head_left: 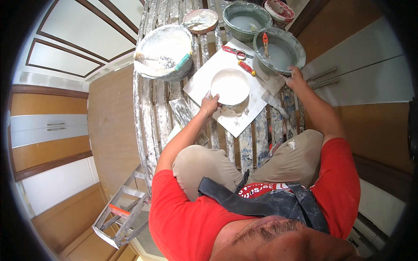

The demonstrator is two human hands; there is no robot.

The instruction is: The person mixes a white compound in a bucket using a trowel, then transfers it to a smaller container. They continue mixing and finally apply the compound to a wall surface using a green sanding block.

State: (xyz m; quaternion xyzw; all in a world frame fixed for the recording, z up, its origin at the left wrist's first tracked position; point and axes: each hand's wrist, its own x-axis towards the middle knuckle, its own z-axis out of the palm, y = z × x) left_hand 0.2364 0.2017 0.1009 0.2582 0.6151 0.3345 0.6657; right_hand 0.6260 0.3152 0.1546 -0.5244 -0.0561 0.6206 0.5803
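Observation:
My left hand [210, 105] is closed on the near left rim of a round white bowl [230, 86], with thumb and fingers at its edge. The bowl is on a square white board [238, 124]. My right hand [296, 78] grips the near right rim of a grey-green basin [301, 48], its fingertips partly hidden. Cloudy water fills much of that basin, and a red-handled brush [265, 41] leans inside. Between bowl and basin lie a red-and-yellow screwdriver [247, 67] and a red-handled tool [230, 50]. A flat scraper [274, 103] lies right of the board.
A big bucket of white paste [163, 37] with a turquoise-handled tool [183, 62] stands left on the slatted platform [152, 111]. Behind are a paste-covered round lid [201, 27], another basin [228, 27] and a red-stained pail [280, 18]. A stepladder [126, 191] stands lower left.

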